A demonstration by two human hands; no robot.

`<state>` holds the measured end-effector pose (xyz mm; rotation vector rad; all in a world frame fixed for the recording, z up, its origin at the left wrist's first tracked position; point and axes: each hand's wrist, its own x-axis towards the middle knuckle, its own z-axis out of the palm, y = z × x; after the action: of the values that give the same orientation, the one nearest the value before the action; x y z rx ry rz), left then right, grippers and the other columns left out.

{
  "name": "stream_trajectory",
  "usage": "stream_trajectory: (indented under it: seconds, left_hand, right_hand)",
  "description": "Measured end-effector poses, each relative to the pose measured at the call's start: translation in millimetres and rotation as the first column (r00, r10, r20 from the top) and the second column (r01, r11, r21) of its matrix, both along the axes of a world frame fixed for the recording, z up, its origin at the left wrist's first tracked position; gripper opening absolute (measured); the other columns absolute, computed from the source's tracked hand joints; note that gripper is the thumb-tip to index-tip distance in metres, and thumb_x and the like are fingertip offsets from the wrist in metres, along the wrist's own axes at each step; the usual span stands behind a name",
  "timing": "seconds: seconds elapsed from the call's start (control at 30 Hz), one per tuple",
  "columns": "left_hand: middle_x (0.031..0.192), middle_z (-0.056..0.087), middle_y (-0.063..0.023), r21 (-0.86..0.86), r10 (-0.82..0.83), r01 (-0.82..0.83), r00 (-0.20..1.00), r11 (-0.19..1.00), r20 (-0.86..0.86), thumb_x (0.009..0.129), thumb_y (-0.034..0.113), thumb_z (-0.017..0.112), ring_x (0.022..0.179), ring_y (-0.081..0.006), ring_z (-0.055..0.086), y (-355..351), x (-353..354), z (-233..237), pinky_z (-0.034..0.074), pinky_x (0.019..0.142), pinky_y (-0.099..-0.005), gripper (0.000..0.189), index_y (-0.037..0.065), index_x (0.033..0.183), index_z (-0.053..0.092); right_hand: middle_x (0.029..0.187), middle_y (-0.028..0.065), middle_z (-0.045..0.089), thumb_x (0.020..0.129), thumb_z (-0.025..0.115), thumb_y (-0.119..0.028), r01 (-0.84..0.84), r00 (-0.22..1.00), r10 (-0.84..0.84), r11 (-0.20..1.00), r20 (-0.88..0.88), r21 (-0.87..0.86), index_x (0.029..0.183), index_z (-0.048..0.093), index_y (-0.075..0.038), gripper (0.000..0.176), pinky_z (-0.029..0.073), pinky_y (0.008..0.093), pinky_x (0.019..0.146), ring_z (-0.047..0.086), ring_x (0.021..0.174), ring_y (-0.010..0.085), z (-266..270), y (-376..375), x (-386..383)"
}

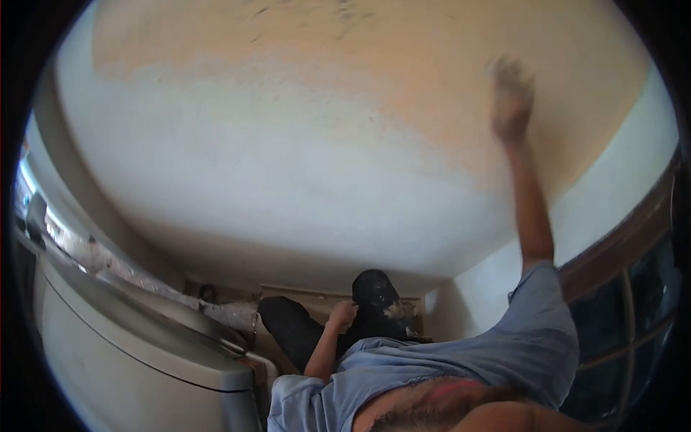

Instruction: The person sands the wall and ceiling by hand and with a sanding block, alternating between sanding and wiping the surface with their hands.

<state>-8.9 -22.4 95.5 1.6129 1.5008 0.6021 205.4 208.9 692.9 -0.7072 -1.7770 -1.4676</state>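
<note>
At the far left, we note a pale cabinet-like unit (137, 353), standing well apart from both hands. Right of it, we locate the wall (273, 165), which spans most of the view; its orange area (403, 54) occupies the upper part, with its long axis running across from left to right and its ragged lower edge slanting down toward the right. Low in the middle, we find the left hand (342, 317) beside the dark trousers (378, 302), well apart from the orange area; its fingers appear curled, but we cannot tell whether they are closed or hold anything. Further right, the right hand (512, 104) is raised in front of the orange area and is clearly the nearer hand. Its fingers point up along the wall, across the area's long axis; blur hides their spread, contents and any contact.
</note>
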Motion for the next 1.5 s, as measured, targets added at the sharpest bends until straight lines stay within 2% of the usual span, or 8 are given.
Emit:
stream_trajectory:
  seconds: [0.17,0.3,0.5,0.63,0.7,1.03,1.13,1.5]
  left_hand:
    - [0.113,0.062,-0.0223,0.642,0.167,-0.191,0.981,0.743,0.098,0.086,0.015,0.061,0.106,-0.0415,0.057,88,-57,226,0.047,0.09,-0.0447,0.033,0.007,0.118,0.061]
    - [0.141,0.044,-0.018,0.925,0.637,-0.246,0.672,-0.291,0.379,0.088,0.016,0.061,0.13,-0.0413,0.039,142,-152,419,0.031,0.106,-0.0492,0.054,0.001,0.136,0.043]
    - [0.155,0.008,-0.0235,0.827,0.867,-0.516,0.283,-0.223,0.41,0.096,0.057,0.024,0.141,-0.0442,0.016,198,-127,559,0.019,0.108,-0.0611,0.077,0.002,0.15,0.012]
    - [0.157,0.007,-0.0186,0.985,0.652,0.163,0.74,0.064,-0.165,0.09,0.043,0.044,0.144,-0.0402,-0.004,193,63,516,-0.01,0.107,-0.0651,0.076,0.008,0.151,0.015]
    - [0.155,0.023,-0.0057,0.643,0.511,0.726,0.467,0.243,-0.721,0.091,0.038,0.049,0.146,-0.0291,0.007,200,116,477,-0.005,0.108,-0.0665,0.056,0.022,0.143,0.039]
    - [0.145,0.037,-0.0219,0.812,0.808,0.378,0.561,-0.445,0.182,0.096,0.038,0.043,0.136,-0.0413,0.03,227,-151,717,0.024,0.11,-0.0555,0.055,0.002,0.138,0.042]
    - [0.148,0.026,-0.0256,0.863,0.833,-0.416,0.336,-0.287,0.439,0.092,0.062,0.029,0.135,-0.0463,0.027,198,-124,785,0.026,0.104,-0.0627,0.077,0.004,0.143,0.028]
    - [0.131,0.036,-0.0105,0.663,0.567,0.724,0.631,-0.188,-0.529,0.089,0.045,0.045,0.123,-0.0291,0.032,221,223,720,0.02,0.104,-0.0493,0.048,0.015,0.126,0.041]
  right_hand:
    - [0.138,0.0102,0.05,0.094,0.04,-0.016,-0.136,0.95,0.178,0.975,-0.256,0.174,0.131,0.054,-0.007,0.04,0.019,0.0481,0.114,0.039,0.134,0.0291,67,19,56]
    - [0.143,0.0067,0.046,0.097,0.042,-0.018,-0.425,0.735,0.122,0.85,-0.667,-0.312,0.127,0.058,-0.011,0.035,0.011,0.0496,0.115,0.029,0.14,0.0272,-177,-27,52]
    - [0.071,0.0118,0.063,0.099,0.042,-0.029,-0.95,0.312,-0.467,-0.163,-0.827,-0.266,0.107,0.067,-0.001,0.039,0.044,0.0333,0.066,0.055,0.065,0.0194,-402,-193,28]
    - [0.086,0.0145,0.067,0.099,0.041,-0.028,-0.792,0.607,-0.203,-0.243,-0.769,-0.561,0.117,0.063,-0.005,0.037,0.048,0.0339,0.071,0.065,0.079,0.0254,-429,-209,11]
    - [0.111,0.0131,0.066,0.096,0.046,-0.021,-0.58,0.768,0.018,-0.405,-0.64,-0.707,0.121,0.061,-0.007,0.033,0.048,0.0383,0.086,0.061,0.102,0.0339,-386,-206,15]
    - [0.097,0.019,0.066,0.095,0.045,-0.023,-0.758,0.651,-0.141,-0.164,-0.746,-0.631,0.117,0.064,-0.01,0.032,0.05,0.0399,0.077,0.064,0.089,0.0357,-425,-202,97]
    - [0.098,0.0203,0.066,0.095,0.046,-0.022,-0.704,0.708,-0.168,-0.231,-0.686,-0.671,0.114,0.066,-0.009,0.03,0.05,0.0389,0.077,0.064,0.091,0.0354,-413,-203,109]
    - [0.098,0.0199,0.066,0.094,0.048,-0.02,-0.82,0.567,-0.058,-0.133,-0.822,-0.556,0.114,0.065,-0.006,0.029,0.05,0.0404,0.074,0.064,0.09,0.0363,-419,-174,68]
